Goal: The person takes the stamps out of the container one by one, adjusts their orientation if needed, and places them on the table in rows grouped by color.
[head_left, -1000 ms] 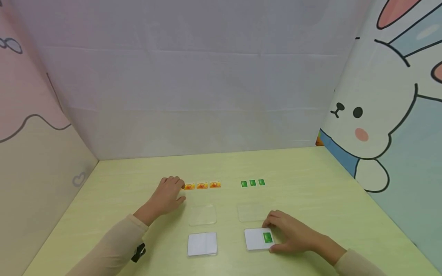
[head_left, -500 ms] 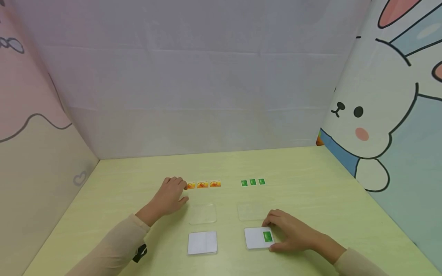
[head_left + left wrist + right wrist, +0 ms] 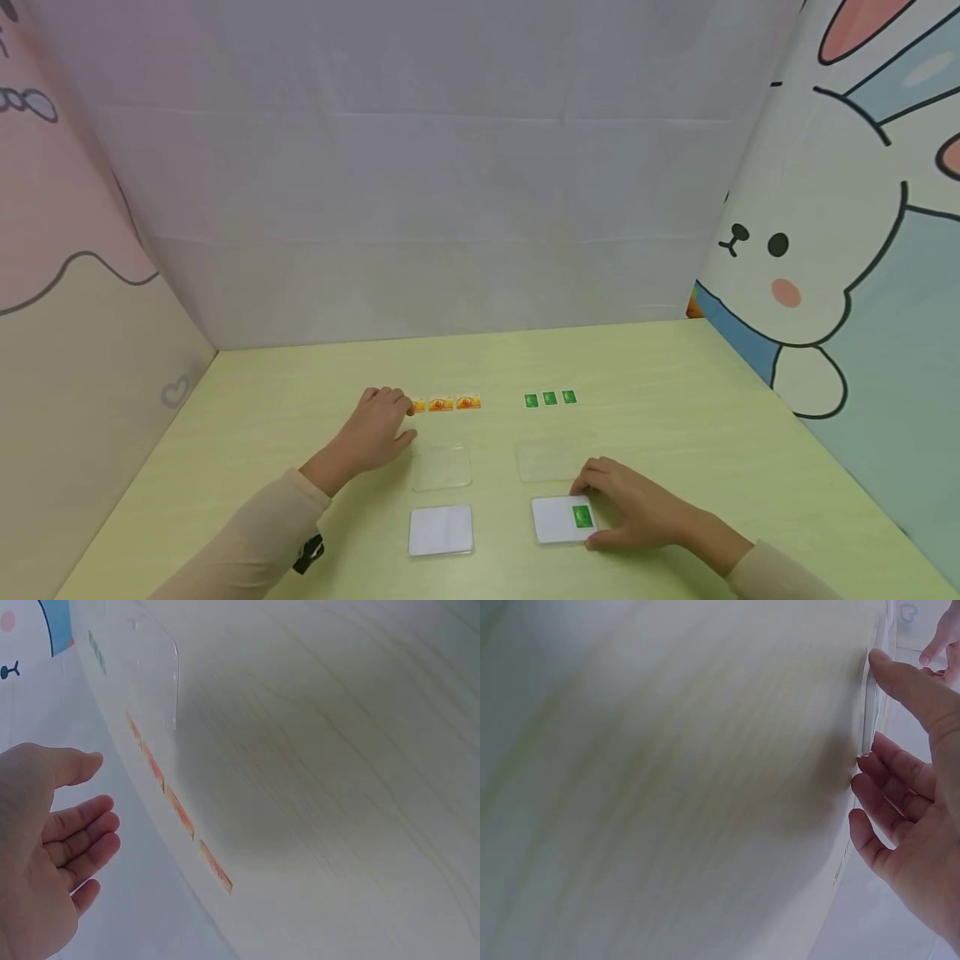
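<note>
My right hand grips a flat white box at its right end, thumb on the near edge and fingers on the far edge. A green sticker lies on the box's right part. In the right wrist view the box appears edge-on between thumb and fingers. My left hand hovers by the left end of a row of orange stickers, covering part of it. In the left wrist view, its fingers are loosely bent and hold nothing; several orange stickers show beyond them.
A second flat white box lies left of the gripped one. Behind the boxes lie two clear plastic lids, a left lid and a right lid. Three green stickers line up further back. White and cartoon-printed sheets enclose the table.
My left hand has drifted slightly right along the orange stickers, covering more of the leftmost ones. My right hand stays in place on the white box.
</note>
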Motion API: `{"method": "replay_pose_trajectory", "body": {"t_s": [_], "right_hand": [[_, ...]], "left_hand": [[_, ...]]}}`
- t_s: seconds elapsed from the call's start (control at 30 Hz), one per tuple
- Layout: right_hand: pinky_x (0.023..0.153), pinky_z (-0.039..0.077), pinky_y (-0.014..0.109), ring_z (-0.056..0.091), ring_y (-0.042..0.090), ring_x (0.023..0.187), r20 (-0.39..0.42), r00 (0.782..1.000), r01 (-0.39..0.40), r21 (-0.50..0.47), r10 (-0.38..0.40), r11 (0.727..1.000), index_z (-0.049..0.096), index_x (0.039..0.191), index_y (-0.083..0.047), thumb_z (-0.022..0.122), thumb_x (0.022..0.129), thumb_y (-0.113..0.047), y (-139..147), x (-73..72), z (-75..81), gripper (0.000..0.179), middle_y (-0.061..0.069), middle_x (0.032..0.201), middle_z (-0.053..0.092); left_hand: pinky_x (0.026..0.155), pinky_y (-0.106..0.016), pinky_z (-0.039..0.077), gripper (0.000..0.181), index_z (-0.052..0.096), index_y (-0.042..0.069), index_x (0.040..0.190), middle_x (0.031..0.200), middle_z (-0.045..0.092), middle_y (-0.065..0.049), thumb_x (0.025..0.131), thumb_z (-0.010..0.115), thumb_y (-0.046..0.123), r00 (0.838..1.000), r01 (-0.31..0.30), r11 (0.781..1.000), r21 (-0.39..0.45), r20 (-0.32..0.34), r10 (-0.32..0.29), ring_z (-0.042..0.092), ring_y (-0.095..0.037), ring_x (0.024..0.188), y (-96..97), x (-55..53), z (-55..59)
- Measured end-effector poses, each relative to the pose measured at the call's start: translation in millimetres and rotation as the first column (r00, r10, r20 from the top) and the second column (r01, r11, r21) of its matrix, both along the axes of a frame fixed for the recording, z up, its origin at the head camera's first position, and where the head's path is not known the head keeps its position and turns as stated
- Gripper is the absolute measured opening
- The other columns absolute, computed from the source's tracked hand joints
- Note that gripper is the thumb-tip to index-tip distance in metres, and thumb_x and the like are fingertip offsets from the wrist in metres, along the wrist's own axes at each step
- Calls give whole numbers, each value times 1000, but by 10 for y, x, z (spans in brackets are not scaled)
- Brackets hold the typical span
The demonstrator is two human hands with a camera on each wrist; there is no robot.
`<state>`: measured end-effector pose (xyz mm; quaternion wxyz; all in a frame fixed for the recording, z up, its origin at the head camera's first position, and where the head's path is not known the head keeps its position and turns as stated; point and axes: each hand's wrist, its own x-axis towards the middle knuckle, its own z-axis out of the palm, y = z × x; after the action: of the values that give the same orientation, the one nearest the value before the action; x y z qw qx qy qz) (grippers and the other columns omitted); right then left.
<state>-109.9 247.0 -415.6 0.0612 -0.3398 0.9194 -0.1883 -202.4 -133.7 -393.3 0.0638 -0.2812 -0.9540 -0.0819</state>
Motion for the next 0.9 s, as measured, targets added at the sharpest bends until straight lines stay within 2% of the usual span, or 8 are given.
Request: {"method": "replay_pose_trajectory", "body": {"t_s": [0.37,0.73,0.9], "right_hand": [[89,48,28,49,1,97,-27,1000,1,5,0,1000,61,110,-19,73,78,-52,-1,-7,-27,47,-14,107,56],[90,48,28,49,1,97,-34,999,-8,2,8,1000,60,110,-19,71,79,-53,-2,-7,-27,48,-13,107,56],[90,48,28,49,2,98,-26,1000,-11,-2,11,1000,60,110,-19,71,79,-53,0,-4,-19,48,-13,107,56]], "left_hand": [[94,-47,37,25,63,2,99,95,62,-7,85,71,22,999,12,1000,14,40,-12,55,-25,93,84,12,-13],[94,-47,37,24,64,3,98,93,61,-7,85,72,22,999,31,999,21,30,-32,54,-24,91,144,37,-23],[94,-46,37,24,64,3,97,92,61,-7,85,71,22,998,29,999,13,61,-30,54,-24,91,191,64,-19]]}}
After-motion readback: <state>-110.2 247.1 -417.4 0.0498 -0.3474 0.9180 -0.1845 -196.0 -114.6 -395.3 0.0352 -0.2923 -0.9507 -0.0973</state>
